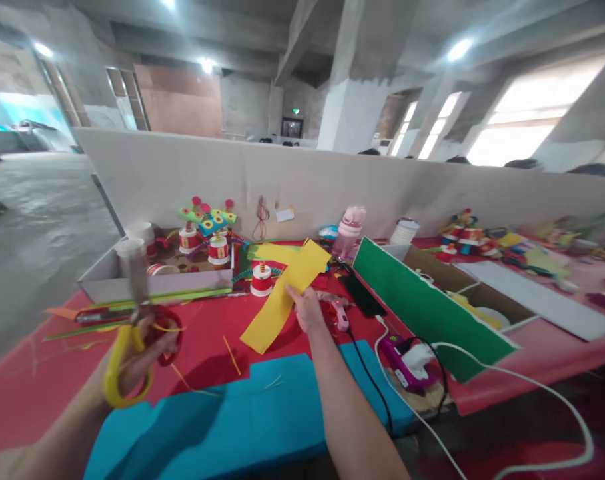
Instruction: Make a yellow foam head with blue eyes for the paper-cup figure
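Note:
My left hand (136,357) is closed around scissors (113,373) with one yellow and one red handle loop; their blades point up and are blurred. A broad yellow paper strip (268,325) slants over the red table covering, pinched at its right edge by my right hand (310,312). Behind it, more yellow paper (272,252) lies across. A red-and-white paper cup figure (261,279) with green coiled arms stands just left of the strip. Thin yellow offcuts (231,355) lie between my hands.
A cardboard box (155,285) with finished cup figures stands back left. Blue material (232,417) covers the front edge. To the right are a pink glue gun (340,317), a black phone (362,297), a purple power strip (405,367) with trailing cables, and a green board (427,310).

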### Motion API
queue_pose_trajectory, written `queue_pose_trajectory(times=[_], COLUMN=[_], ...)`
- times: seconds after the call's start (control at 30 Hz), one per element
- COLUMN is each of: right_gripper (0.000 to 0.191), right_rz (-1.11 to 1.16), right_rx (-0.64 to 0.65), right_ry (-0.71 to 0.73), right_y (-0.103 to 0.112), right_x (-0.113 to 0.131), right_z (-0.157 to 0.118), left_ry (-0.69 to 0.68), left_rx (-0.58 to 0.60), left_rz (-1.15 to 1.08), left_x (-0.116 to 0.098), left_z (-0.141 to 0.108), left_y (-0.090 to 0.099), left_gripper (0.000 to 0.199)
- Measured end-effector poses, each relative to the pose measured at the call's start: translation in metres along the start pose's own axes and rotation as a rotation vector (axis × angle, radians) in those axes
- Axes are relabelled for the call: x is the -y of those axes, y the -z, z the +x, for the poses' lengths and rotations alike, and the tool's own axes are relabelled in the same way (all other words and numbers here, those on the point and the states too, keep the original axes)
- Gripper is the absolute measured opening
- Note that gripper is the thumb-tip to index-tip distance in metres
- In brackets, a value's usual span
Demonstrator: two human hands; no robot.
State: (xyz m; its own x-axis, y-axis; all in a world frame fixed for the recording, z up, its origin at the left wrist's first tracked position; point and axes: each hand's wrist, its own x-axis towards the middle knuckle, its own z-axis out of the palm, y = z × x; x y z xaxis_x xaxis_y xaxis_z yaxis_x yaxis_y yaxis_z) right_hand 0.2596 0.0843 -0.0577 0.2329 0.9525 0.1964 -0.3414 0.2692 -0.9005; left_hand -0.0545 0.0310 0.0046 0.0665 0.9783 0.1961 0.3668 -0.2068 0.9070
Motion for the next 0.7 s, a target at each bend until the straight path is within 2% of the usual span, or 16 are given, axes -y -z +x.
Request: queue_pose_trajectory(times=[0.1,0.17,0.2,0.27,0.37,0.5,0.57,0.7], right_gripper=[0.038,0.039,0.038,0.036,0.036,0.036,0.035,0.034], right_rz=[-0.003,-0.023,-0.039,-0.053,-0.035,0.010,0.031,0.082], right_rx=[-0.010,-0.024,-0.032,-0.040,-0.021,-0.025,-0.048,-0.084], right_ry=[0.020,0.044,0.057,0.058,0.032,0.007,0.004,-0.025], right_y=[0.001,0.002,0.002,0.002,0.000,-0.003,-0.004,-0.005], right_x=[0.004,0.006,0.007,0.008,0.008,0.006,0.004,0.000], right_z=[0.000,0.000,0.000,0.001,0.001,-0.002,-0.002,0.000], left_ry=[-0.131,-0.249,-0.274,-0.235,-0.084,0.013,0.003,-0.108], left_rx=[0.113,0.099,0.079,0.068,0.115,0.294,0.346,0.299], left_rz=[0.021,-0.004,-0.037,-0.129,-0.292,-0.344,-0.320,-0.255], left_x=[0.001,0.009,0.015,0.029,0.044,0.038,0.030,0.027], left_z=[0.037,0.057,0.064,0.070,0.061,0.041,0.035,0.031], left_y=[-0.037,-0.054,-0.061,-0.072,-0.084,-0.098,-0.104,-0.110], left_gripper=[0.045,0.053,0.057,0.062,0.063,0.054,0.048,0.042])
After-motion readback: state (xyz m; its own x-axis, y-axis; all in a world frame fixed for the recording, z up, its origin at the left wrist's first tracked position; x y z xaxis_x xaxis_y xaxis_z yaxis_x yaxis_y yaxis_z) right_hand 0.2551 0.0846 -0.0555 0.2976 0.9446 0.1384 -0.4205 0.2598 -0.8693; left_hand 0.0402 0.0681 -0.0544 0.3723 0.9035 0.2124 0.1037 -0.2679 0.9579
